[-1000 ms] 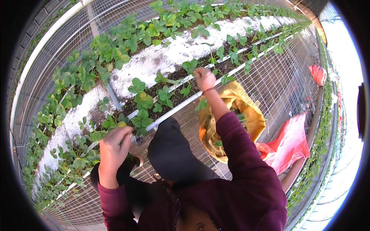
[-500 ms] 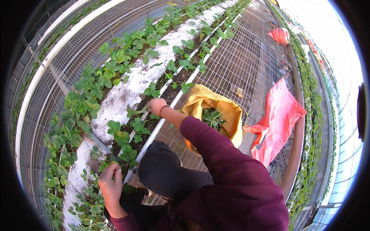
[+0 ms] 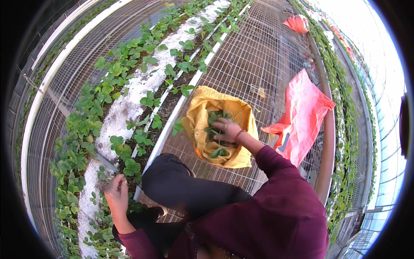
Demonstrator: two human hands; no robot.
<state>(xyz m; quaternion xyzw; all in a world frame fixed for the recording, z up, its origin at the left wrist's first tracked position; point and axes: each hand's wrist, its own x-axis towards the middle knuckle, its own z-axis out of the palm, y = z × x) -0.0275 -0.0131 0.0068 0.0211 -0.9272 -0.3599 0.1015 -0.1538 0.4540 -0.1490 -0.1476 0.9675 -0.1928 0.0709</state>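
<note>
Inside a yellow woven sack, my right hand is over loose green leaves. Its fingers look stretched and apart, though slightly blurred, with nothing plainly gripped. My left hand hovers by the near end of the plant bed, thumb and fingers pressed together. Whatever it might hold there is hidden. Just beyond it, strawberry plants grow in dark soil along the white-edged bed.
A white rail edges the bed beside my bent knee. The sack stands on metal mesh. To its right lies a pink plastic sack, near a brown pipe. Another pink sack lies farther off.
My right hand has left the plants and moved right into the yellow sack, its fingers now spread. My left hand stays near the bed, slightly shifted. The view has turned a little.
</note>
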